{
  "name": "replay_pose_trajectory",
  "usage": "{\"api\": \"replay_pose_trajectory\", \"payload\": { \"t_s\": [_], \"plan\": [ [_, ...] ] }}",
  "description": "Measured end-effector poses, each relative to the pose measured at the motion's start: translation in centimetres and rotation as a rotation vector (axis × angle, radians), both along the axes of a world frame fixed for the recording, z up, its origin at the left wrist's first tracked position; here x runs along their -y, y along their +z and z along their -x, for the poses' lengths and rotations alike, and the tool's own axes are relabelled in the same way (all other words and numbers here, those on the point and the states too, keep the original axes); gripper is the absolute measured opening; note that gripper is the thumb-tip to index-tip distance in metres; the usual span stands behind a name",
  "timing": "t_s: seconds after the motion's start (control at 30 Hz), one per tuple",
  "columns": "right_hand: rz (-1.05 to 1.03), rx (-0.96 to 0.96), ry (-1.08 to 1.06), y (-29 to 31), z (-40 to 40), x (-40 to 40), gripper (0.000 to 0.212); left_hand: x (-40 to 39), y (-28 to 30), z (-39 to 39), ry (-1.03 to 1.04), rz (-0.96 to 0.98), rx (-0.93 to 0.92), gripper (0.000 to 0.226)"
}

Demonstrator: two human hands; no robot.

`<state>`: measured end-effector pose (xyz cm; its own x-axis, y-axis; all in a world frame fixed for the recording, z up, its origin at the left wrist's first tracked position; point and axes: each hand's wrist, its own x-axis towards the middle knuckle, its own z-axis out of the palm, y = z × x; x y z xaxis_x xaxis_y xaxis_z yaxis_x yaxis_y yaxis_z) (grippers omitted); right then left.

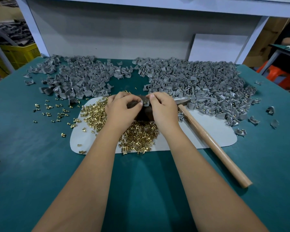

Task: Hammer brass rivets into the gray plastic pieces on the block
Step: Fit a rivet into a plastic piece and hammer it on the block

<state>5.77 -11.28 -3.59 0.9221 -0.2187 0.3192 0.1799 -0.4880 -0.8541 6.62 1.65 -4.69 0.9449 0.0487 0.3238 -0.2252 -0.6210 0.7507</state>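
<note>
A green table (32,148) fills most of the view, with a white backboard (124,30) standing at its far edge. Two broad heaps of gray plastic pieces lie beyond the hands: the bigger heap (199,81) spreads away to the right of the grip, the smaller heap (77,77) to its left. Under the hands lies a pale mat (208,136). A hammer (211,139) with a wooden handle rests on it just right of the right hand, its metal head near that wrist and its handle running toward the person. Brass rivets (139,136) are piled on the mat directly on the near side of the grip, with more scattered off to its left across the table. A dark block (144,113) sits between the two hands, mostly hidden by them. The left hand (122,109) and right hand (162,109) meet over the block's top, fingers curled; together they pinch one small gray plastic piece (145,103) at the fingertips, held on or just above the block. Something brass glints at the piece, but too small to be sure it is a rivet.
</note>
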Motion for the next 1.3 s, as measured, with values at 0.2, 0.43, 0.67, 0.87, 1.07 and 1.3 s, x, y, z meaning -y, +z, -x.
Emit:
{"api": "replay_pose_trajectory", "payload": {
  "t_s": [0.2,0.43,0.67,0.87,1.07,1.3],
  "plan": [
    [0.061,0.028,0.010,-0.1,0.1,-0.1,0.010,0.0,-0.1,-0.1,0.036,-0.089,0.028,0.011],
    [0.129,0.045,-0.045,-0.1,-0.1,-0.5,0.007,0.0,-0.4,-0.3,0.038,-0.111,0.057,0.011],
    [0.163,0.066,-0.114,-0.3,0.0,-0.9,0.011,0.0,-0.3,-0.3,0.035,-0.115,0.056,0.007],
    [0.114,0.036,-0.127,-0.4,0.2,-0.9,0.011,0.0,-0.3,-0.2,0.037,-0.111,0.069,0.007],
    [0.095,0.031,-0.140,-0.5,0.2,-1.2,0.012,0.0,-0.3,-0.3,0.048,-0.105,0.060,0.007],
    [0.099,0.034,-0.145,-0.8,0.1,-1.0,0.010,0.1,-0.2,-0.3,0.045,-0.094,0.050,0.005]
  ]
}}
